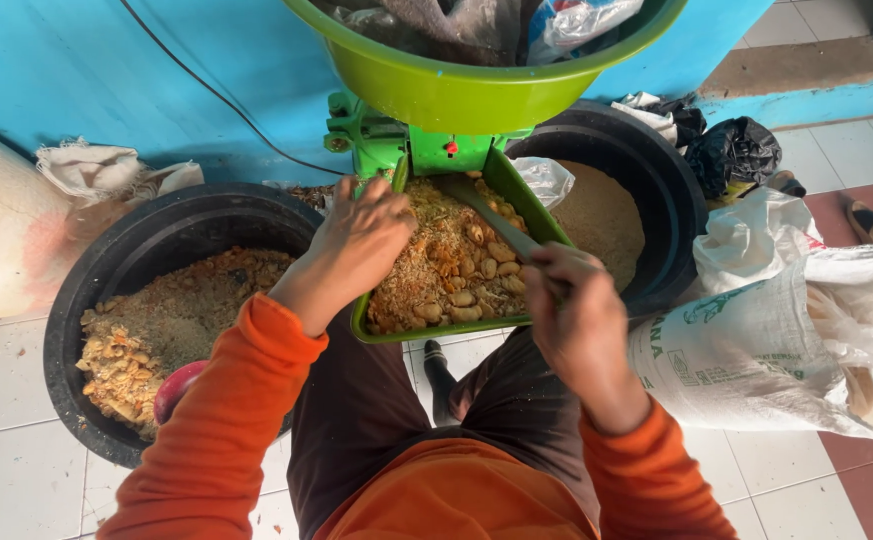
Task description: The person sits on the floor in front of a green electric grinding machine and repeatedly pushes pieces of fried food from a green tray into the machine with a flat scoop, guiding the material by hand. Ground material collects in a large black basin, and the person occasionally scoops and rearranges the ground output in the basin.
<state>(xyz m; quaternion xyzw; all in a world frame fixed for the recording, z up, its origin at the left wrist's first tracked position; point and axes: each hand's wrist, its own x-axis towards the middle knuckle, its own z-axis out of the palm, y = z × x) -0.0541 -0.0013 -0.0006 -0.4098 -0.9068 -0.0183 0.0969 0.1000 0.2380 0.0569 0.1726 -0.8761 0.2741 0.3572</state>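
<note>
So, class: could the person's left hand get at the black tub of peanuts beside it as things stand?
Probably yes. The left hand rests on the green tray, right next to the black tub, whose top is open, with nothing between them.

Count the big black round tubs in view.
2. One large black round plastic tub sits at the left, under the left hand's forearm, holding husks and nuts. The other black tub sits at upper right behind the green tray, holding fine meal. Others may be hidden.
</note>
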